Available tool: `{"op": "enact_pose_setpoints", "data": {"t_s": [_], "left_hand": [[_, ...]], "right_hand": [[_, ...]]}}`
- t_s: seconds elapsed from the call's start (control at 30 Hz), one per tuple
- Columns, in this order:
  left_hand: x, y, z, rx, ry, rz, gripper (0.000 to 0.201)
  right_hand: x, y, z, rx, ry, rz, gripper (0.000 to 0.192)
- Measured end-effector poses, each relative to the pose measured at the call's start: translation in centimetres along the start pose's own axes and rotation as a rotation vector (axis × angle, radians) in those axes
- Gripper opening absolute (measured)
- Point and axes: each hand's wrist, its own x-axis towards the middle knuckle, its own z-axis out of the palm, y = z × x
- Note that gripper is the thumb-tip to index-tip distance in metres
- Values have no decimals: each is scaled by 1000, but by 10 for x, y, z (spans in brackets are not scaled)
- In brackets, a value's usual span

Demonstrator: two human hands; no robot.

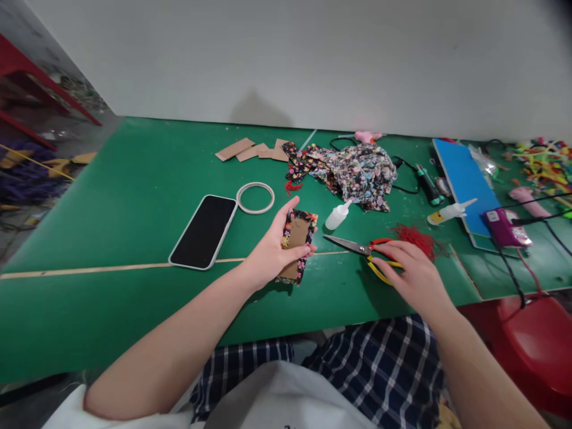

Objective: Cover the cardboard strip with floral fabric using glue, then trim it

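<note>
My left hand (272,250) grips a small cardboard rectangle (296,235) whose edges are wrapped in black floral fabric, with the bare brown side facing up. At the handles of a pair of scissors (357,245), one red and one yellow, is my right hand (413,271), fingers closed on them. The scissor blades point left toward the cardboard piece and look nearly shut. Between the two, slightly farther back, a small white glue bottle (337,215) stands tilted in view. Red threads (415,239) lie just beyond my right hand.
Crumpled floral fabric (361,170) and cardboard pieces (236,149) lie along the back. To the left are a phone (204,232) and a pale ring (255,198). A yellow-labelled bottle (449,213), blue board (467,179), purple power box (507,226) and cables are at right.
</note>
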Motion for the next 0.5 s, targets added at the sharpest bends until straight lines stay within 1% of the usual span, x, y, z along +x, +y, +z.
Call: {"op": "enact_pose_setpoints", "data": {"t_s": [0.03, 0.1, 0.13, 0.17, 0.23, 0.3, 0.37, 0.43, 0.47, 0.5], "left_hand": [[0, 0, 0, -3, -4, 4, 84], [0, 0, 1, 3, -11, 6, 84], [0, 0, 1, 9, -9, 6, 85], [0, 0, 1, 14, -2, 9, 85], [0, -1, 1, 18, 17, 21, 83], [0, -3, 1, 3, 37, 36, 82], [1, -4, 2, -12, 42, 38, 82], [1, -5, 2, -7, 56, 42, 80], [2, -5, 1, 13, 88, 59, 77], [4, -5, -1, 46, 146, 91, 72]], "right_hand": [[4, -17, 1, 130, -47, 37, 27], [13, -51, 9, 375, -224, 148, 28], [19, -66, 15, 489, -325, 180, 31], [25, -79, 21, 599, -395, 209, 33], [36, -96, 33, 771, -478, 246, 37], [45, -106, 41, 925, -531, 281, 36], [51, -109, 44, 1037, -565, 315, 32], [54, -109, 43, 1064, -567, 324, 30], [55, -108, 41, 1037, -552, 317, 30], [55, -106, 40, 988, -527, 305, 31]]}}
